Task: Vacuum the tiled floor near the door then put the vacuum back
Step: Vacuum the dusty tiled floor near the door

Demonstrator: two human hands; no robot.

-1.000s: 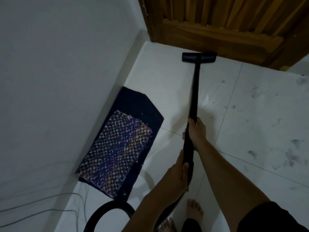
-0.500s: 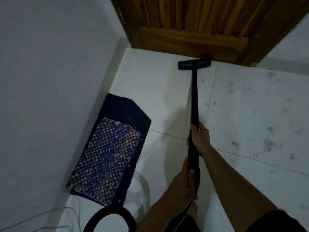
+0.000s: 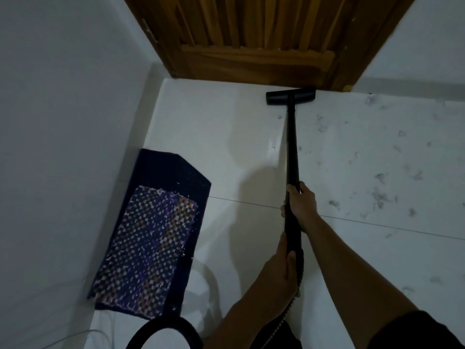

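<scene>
A black vacuum wand (image 3: pixel 292 147) runs from my hands up to its flat black floor head (image 3: pixel 290 96), which rests on the white tiled floor (image 3: pixel 226 137) right against the bottom of the wooden door (image 3: pixel 251 41). My right hand (image 3: pixel 300 206) grips the wand partway down. My left hand (image 3: pixel 276 270) grips the wand's lower end, where the ribbed black hose (image 3: pixel 163 328) joins and loops off to the lower left. Grey dust clumps (image 3: pixel 380 195) lie scattered on the tiles to the right of the wand.
A dark blue mat with a purple checked patch (image 3: pixel 151 235) lies on the floor along the white left wall (image 3: pixel 63 147). Thin cables (image 3: pixel 75 336) trail at the bottom left. A white wall with a skirting strip (image 3: pixel 415 86) stands right of the door.
The floor head has slid forward and to the right until it touches the door's bottom edge. Both hands have kept their grip on the wand, and my view has shifted right.
</scene>
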